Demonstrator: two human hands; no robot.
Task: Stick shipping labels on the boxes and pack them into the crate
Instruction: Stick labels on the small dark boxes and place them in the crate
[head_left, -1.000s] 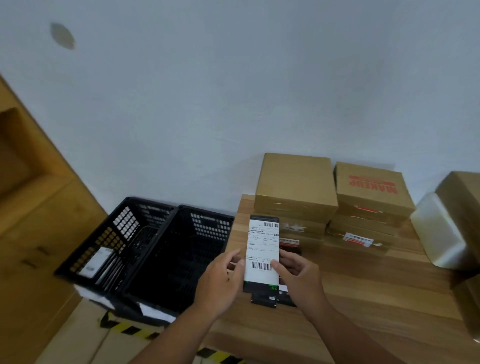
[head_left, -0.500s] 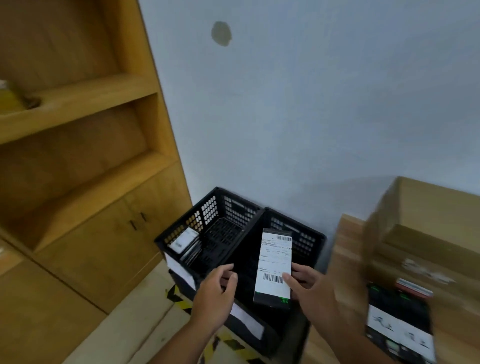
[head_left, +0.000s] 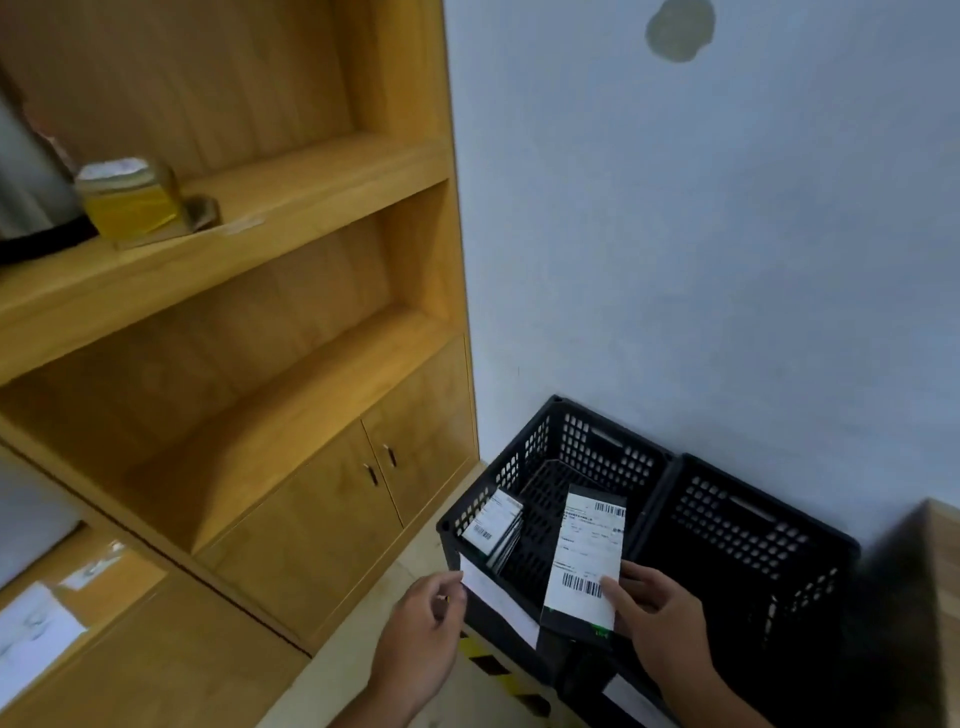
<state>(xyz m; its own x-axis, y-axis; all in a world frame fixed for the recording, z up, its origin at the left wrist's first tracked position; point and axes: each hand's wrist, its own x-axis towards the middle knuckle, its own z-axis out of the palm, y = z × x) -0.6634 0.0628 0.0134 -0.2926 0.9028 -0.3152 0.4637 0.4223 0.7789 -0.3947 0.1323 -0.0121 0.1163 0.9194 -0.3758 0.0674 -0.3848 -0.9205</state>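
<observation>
Held a flat black box with a white shipping label (head_left: 587, 561) in the right hand (head_left: 660, 623), thumb across the lower barcode, tilted above the left black plastic lattice crate (head_left: 597, 447). Saw a small stack of similar labelled boxes (head_left: 493, 525) leaning inside against that crate's left wall. Found the left hand (head_left: 421, 639) at the crate's near corner, fingers loosely curled, gripping nothing. Noted a second black lattice crate (head_left: 753, 525) just beside it on the right.

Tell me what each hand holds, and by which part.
The right hand grips the labelled box by its lower right edge. The left hand holds nothing that shows.
</observation>
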